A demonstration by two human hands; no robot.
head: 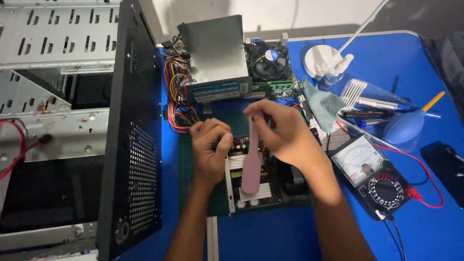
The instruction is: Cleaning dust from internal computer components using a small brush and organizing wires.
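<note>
My right hand (282, 133) pinches the upper end of a long pink strip (252, 166), which hangs down over an opened power supply board (253, 191) lying on a green cutting mat (193, 164). My left hand (209, 147) is curled with its fingertips on the board's upper left edge, beside the strip. Whether it grips a small part there is hidden by the fingers. Just behind my hands sits a grey metal power supply cover (215, 48) with a bundle of coloured wires (178, 92).
An open black computer case (133, 145) fills the left side. A motherboard with a cooler fan (268, 60) stands at the back. On the blue table (290, 237) to the right lie an analogue multimeter (374, 176), a blue air blower (403, 128), pens, swabs, a grey cloth (323, 104).
</note>
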